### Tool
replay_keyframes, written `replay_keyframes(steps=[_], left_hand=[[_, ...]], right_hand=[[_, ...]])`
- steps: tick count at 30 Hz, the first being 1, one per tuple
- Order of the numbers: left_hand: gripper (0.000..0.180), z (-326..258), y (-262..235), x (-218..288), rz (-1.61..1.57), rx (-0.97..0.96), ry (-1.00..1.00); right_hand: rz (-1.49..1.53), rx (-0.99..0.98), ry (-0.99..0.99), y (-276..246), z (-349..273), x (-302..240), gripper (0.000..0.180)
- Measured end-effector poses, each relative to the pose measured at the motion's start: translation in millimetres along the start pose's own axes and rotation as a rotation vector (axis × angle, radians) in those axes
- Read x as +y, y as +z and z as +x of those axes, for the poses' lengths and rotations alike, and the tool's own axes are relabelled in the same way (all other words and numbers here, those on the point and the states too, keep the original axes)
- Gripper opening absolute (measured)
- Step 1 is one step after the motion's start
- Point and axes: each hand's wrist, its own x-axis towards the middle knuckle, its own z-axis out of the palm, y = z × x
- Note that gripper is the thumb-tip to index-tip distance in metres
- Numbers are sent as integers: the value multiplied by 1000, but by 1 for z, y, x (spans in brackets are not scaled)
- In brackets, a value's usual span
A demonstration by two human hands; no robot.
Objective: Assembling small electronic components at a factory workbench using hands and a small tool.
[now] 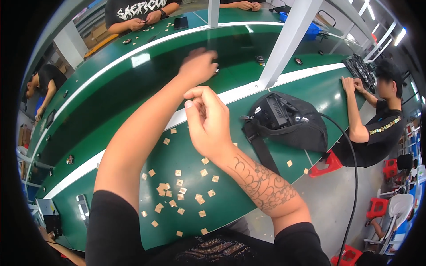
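Note:
My left hand [199,66] reaches out over the dark green conveyor belt [155,73], its fingers smeared by motion. Right beside its fingertips is a small dark and silvery object [216,71]; I cannot tell whether the hand touches it. Nearer to me, my right hand [208,117] hovers over the belt's white edge rail, fingers curled in and thumb close to the forefinger. What those fingers hold, if anything, is hidden. Below both hands, many small square beige pieces [178,173] lie scattered on the green worktop [239,195], some overlapping in a loose pile.
A black bag [306,128] with a dark device in it lies right of my right hand, trailing a black cable [353,177]. A white post [290,42] rises from the rail. Small parts [260,59] ride on the belt. Co-workers sit across and at right [368,119].

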Motion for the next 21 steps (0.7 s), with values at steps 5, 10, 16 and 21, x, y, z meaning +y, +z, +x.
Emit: replay_keyframes(steps=[5, 10, 16, 21], left_hand=[[61, 84, 77, 60, -84, -215, 194], [58, 141, 124, 94, 49, -285, 274], [46, 161, 131, 103, 58, -330, 400], [40, 152, 122, 69, -102, -317, 244]], right_hand=[[-252, 10, -691, -18, 8, -9, 12], [-348, -11, -715, -39, 19, -11, 21], [-370, 34, -698, -46, 28, 2, 21], [-360, 22, -688, -39, 25, 8, 24]])
